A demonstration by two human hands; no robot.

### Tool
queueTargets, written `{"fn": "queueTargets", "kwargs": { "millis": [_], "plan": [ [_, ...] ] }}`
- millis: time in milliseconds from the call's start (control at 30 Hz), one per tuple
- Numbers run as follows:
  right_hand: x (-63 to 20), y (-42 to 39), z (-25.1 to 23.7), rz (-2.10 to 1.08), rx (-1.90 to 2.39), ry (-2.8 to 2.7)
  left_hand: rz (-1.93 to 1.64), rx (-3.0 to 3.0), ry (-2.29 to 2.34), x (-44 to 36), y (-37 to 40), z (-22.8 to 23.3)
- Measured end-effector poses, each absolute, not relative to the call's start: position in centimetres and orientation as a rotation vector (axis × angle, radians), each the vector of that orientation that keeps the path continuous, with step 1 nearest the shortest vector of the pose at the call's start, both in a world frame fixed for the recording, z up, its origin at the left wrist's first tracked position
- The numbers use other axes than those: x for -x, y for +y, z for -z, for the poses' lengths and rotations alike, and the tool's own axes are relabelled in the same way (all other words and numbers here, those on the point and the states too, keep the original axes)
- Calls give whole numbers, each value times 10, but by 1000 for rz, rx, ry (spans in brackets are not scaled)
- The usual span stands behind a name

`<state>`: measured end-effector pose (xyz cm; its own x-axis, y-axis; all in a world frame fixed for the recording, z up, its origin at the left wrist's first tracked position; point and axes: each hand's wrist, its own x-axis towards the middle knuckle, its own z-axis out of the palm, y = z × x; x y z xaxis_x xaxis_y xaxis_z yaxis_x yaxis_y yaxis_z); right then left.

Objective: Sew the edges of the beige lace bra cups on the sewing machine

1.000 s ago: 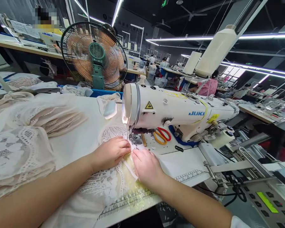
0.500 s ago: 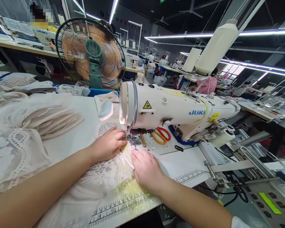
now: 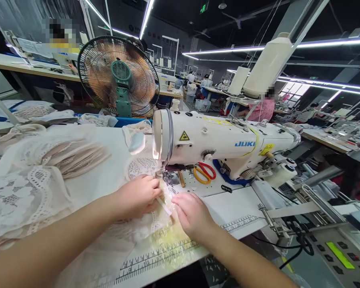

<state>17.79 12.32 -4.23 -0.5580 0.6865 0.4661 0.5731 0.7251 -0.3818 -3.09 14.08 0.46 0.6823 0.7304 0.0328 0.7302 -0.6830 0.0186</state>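
The white sewing machine (image 3: 198, 138) stands over pale lace fabric (image 3: 142, 167) on the table. My left hand (image 3: 138, 197) is closed on this fabric just in front of the needle area, its fingers bent together. To its right, my right hand (image 3: 193, 216) pinches the fabric's sheer edge between thumb and fingers. A narrow white strip (image 3: 165, 206) runs between both hands. Yellowish, shiny clear film (image 3: 168, 236) lies beneath them. What exactly is under the left fingers is hidden.
Scissors with yellow and red handles (image 3: 204, 173) and a small black piece (image 3: 226, 188) lie by the machine. Gathered lace garments (image 3: 69, 158) cover the left. A fan (image 3: 120, 76) stands behind; thread cones (image 3: 267, 66) rise at right. A printed ruler (image 3: 156, 258) borders the front.
The whole view has shifted slightly, with the machine lower in it. My left hand has drawn back a little from the needle area. My right hand keeps its pinch beside the strip.
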Motion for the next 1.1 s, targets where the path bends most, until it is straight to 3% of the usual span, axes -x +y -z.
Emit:
{"fn": "queueTargets", "kwargs": {
  "millis": [167,400,600,833,1100],
  "plan": [
    [-181,99,41,-568,1101,-2118,-324,-2487,1334,30,139,-11],
    [-151,76,39,-701,819,-2431,-710,-1917,1491,30,148,-11],
    [-152,97,32,-687,1196,-2239,-470,-2214,1772,34,142,9],
    [-168,106,31,-623,1274,-2370,272,-2613,1786,23,125,7],
    [-166,115,20,-606,1419,-2520,205,-2407,1865,15,139,4]
  ]
}}
